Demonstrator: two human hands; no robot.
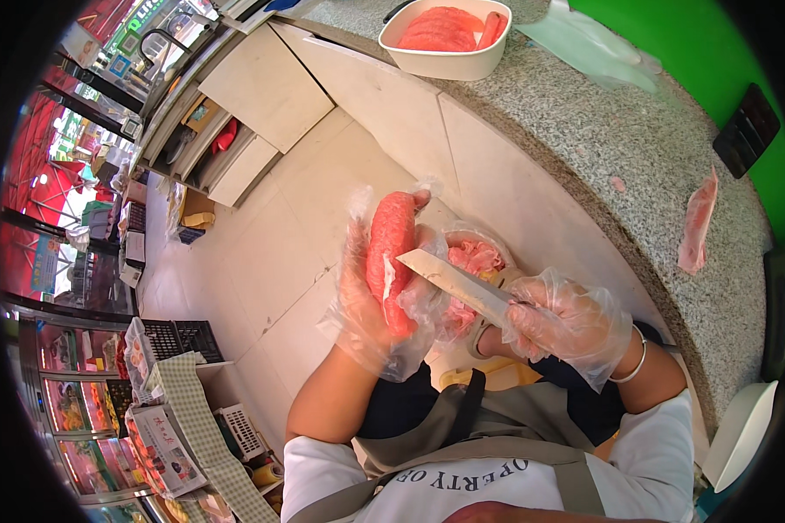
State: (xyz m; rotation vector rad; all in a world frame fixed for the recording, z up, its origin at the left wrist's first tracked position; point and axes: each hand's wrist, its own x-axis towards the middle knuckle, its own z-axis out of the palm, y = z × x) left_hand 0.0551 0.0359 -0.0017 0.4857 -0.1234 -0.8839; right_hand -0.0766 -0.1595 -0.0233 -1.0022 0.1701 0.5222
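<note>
In a clear plastic glove, my left hand (358,301) holds a large piece of red citrus flesh, seemingly a pomelo segment (391,235), with a strip of white membrane on its side. My right hand (576,322), gloved the same way, grips a knife (462,286) by its handle. The broad blade points left, and its tip is at the segment's right side; whether it touches cannot be told. Below the blade, a bag-lined bin (508,253) holds pink and red scraps (475,255), partly hidden by the knife and my right hand.
On the curved granite counter (584,113) stand a white tray (449,65) of red segments, a pale green plastic bag (584,44) and a peeled membrane strip (698,222). A dark phone (747,131) leans against the green wall. Shelves with a checked cloth (196,418) stand at left.
</note>
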